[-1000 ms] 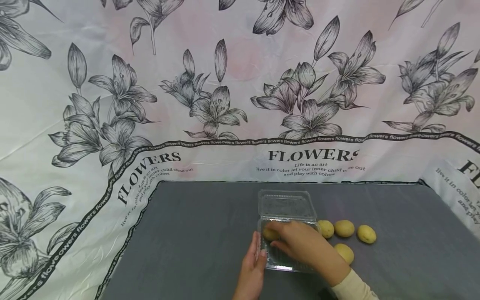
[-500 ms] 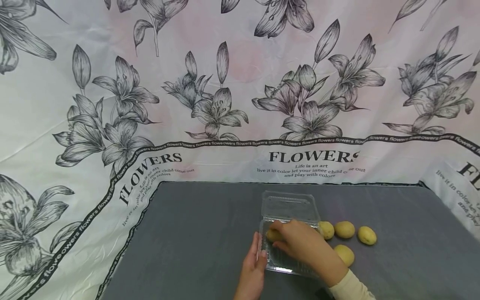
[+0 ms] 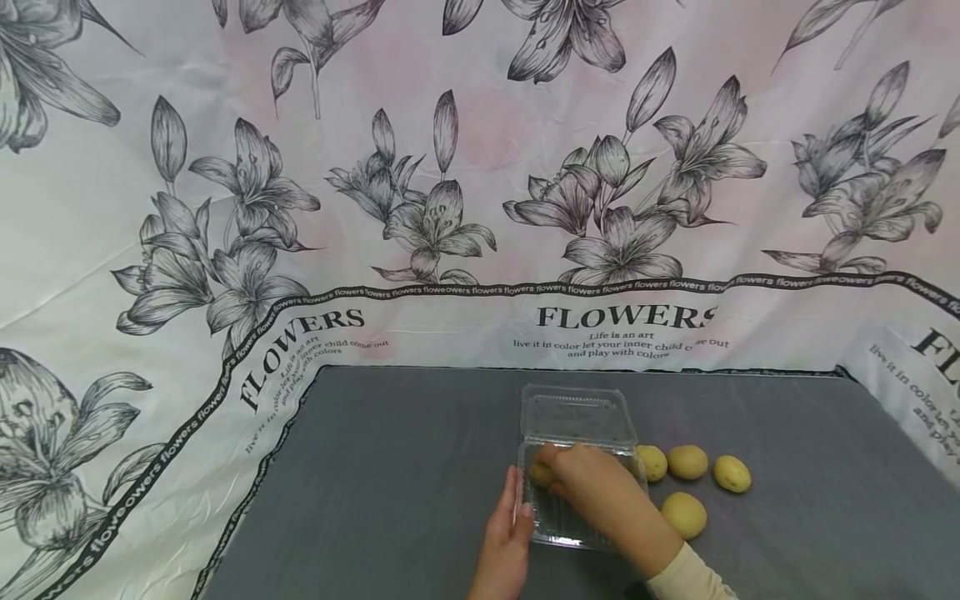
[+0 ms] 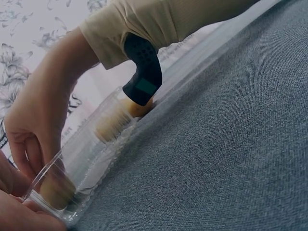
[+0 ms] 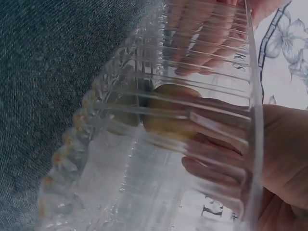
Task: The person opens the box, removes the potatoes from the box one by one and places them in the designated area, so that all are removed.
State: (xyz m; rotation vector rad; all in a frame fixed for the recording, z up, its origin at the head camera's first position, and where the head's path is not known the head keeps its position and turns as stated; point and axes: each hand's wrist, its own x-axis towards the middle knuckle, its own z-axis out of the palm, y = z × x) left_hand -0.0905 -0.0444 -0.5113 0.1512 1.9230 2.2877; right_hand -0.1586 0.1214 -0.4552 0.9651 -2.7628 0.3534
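A clear hinged plastic container (image 3: 566,537) lies on the grey table with its lid raised toward the back. My left hand (image 3: 501,542) grips its left wall, the thumb near the rim and the fingers along the outside. Reaching in over the right side, my right hand (image 3: 596,487) holds a yellow potato (image 3: 542,473) low in the back left corner. That potato (image 4: 57,191) shows through the plastic in the left wrist view. In the right wrist view the fingertips press against the potato (image 5: 171,115), partly blurred by the ribbed wall.
Several loose potatoes lie right of the container: one potato (image 3: 651,462) close by its side, another (image 3: 687,462) beside it, one farther right (image 3: 732,473) and one nearer the front (image 3: 684,515). A flower-printed cloth (image 3: 450,325) hangs behind the table (image 3: 375,483).
The right hand stays in the container's back left corner with the potato, its fingers shifting slightly. The left hand keeps its grip on the wall. The loose potatoes have not moved.
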